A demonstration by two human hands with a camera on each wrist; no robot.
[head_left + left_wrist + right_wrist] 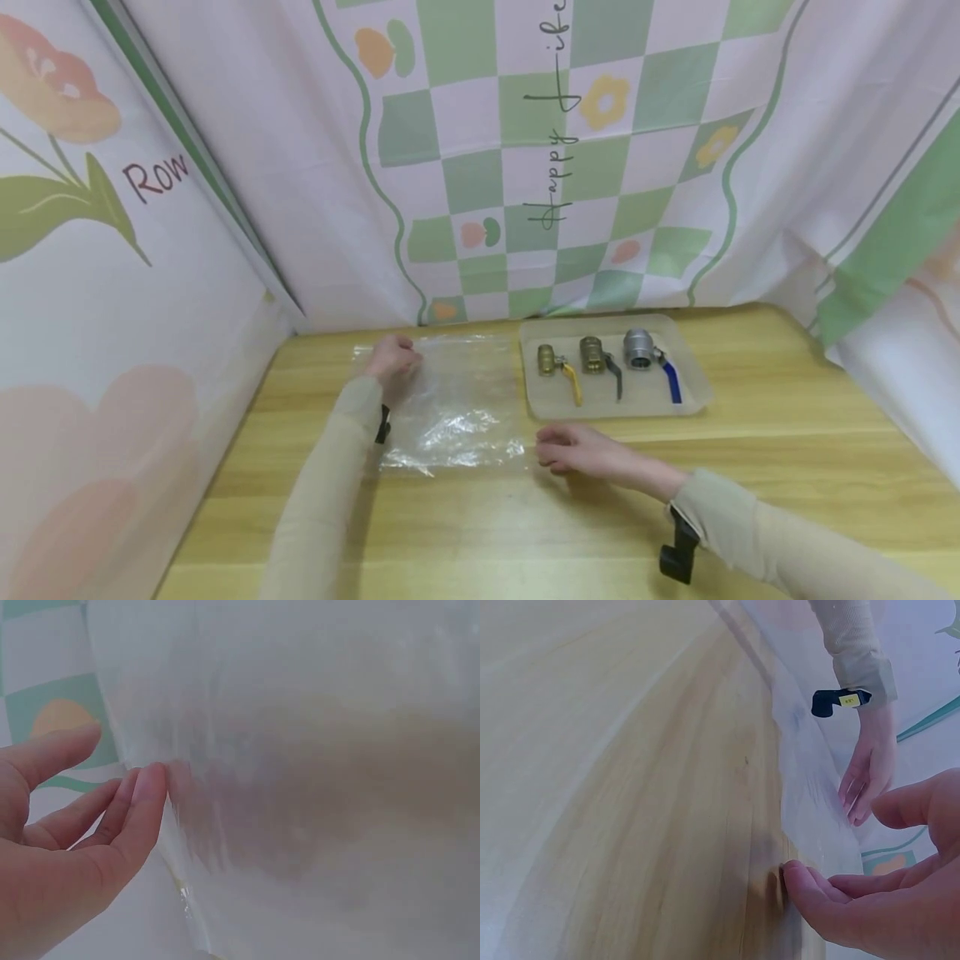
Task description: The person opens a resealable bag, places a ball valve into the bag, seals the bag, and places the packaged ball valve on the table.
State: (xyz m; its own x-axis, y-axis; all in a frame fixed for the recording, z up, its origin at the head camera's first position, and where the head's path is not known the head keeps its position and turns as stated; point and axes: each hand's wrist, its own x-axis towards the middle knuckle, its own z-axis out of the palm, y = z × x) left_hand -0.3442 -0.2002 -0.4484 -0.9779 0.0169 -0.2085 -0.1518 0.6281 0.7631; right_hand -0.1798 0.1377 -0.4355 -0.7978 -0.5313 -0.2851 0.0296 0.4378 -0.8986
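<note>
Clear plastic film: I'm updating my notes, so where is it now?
In the head view, the clear plastic film lies left of the translucent tray, with the left hand at its far left corner.

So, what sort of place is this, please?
Probably a small curtained-off work corner: printed fabric hangs behind and beside a wood-grain table, which bears a tray of three valves.
</note>
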